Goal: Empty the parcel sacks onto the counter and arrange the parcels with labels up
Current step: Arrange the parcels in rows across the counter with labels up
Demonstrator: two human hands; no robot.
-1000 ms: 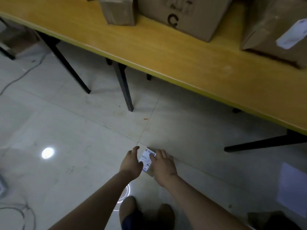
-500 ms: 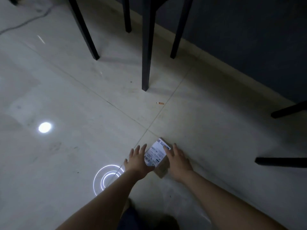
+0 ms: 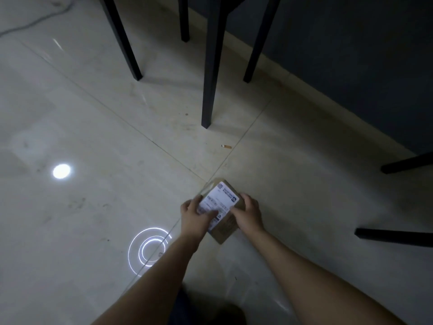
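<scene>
I see one parcel (image 3: 224,231), a small flat brown cardboard box, low at 6 o'clock from the frame's centre. Its white printed label (image 3: 220,199) faces up and covers most of the top. The long axis runs from 1 to 7 o'clock. The left hand (image 3: 195,216) and right hand (image 3: 249,214) grip its long sides.

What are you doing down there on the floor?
A person is reaching down to the tiled floor, holding a small brown parcel with both hands. The left hand grips its left side, thumb across the white label, which faces up. The right hand grips the right edge. Black table legs stand just beyond. The parcel is not yet on the counter.
</scene>
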